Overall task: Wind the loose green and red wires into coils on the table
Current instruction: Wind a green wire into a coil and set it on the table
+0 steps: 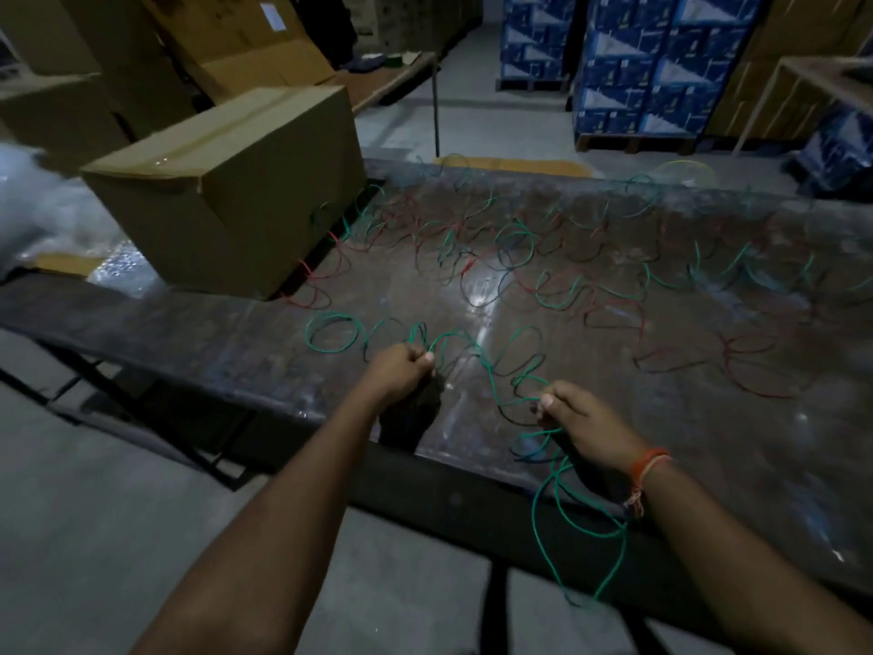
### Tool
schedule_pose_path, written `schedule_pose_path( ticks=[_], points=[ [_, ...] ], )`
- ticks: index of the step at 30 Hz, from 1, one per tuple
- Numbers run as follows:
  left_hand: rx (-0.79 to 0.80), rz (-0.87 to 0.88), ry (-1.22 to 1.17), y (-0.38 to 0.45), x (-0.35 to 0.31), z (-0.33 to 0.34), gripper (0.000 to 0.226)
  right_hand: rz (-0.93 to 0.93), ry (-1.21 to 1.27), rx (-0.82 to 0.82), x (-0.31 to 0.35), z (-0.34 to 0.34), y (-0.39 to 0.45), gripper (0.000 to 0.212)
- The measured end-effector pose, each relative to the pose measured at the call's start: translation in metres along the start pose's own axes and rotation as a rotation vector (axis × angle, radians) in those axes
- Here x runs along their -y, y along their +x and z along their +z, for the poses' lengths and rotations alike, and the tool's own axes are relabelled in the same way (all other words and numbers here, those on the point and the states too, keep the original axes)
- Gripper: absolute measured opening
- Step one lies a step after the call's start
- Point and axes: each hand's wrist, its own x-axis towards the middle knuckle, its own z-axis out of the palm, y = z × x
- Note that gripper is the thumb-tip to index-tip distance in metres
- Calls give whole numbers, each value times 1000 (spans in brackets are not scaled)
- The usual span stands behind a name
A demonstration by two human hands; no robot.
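Here, both hands work one green wire [477,354] at the near edge of the bench [661,418]. The left hand [401,371] is curled, pinching the wire between thumb and fingers; the right hand [578,418] pinches the same strand farther along, and loops hang from it over the bench edge toward the floor [94,512]. How many turns the right hand holds is hard to make out, as its fingers hide them. A string band [649,465] circles the right wrist.

Beyond the hands, more green wire and red wire [756,366] sprawl in tangled curls across the dark, glossy top, blurring in the dim light toward the far edge. Just left of the left hand lies a flat green coil [333,333]. Bare bench surface shows between the hands and to the right of the right hand.

A closed cardboard box [226,186] stands beyond and left of the left hand, wire ends touching its base. Stacked blue cartons [661,54] rise far beyond the right hand.
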Motion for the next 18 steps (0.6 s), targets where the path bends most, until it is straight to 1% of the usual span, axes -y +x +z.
schedule_pose_path(
  ticks=[3, 7, 11, 15, 16, 18],
  points=[
    [27, 7, -19, -29, -6, 20, 38, 96, 145, 75, -6, 0, -27, 23],
    [67, -14, -86, -73, -19, 39, 38, 78, 211, 184, -20, -12, -62, 26],
    [142, -22, -76, -127, -42, 57, 35, 68, 187, 304, -29, -29, -108, 26],
    [136, -95, -130, -181, -56, 76, 39, 73, 185, 456, -44, -51, -155, 24],
    [130, -115, -117, -195, -61, 80, 40, 90, 174, 500, -50, -56, -167, 23],
    [91, -164, 5, -225, -73, 85, 44, 139, 153, 601, -59, -67, -189, 22]
  ],
)
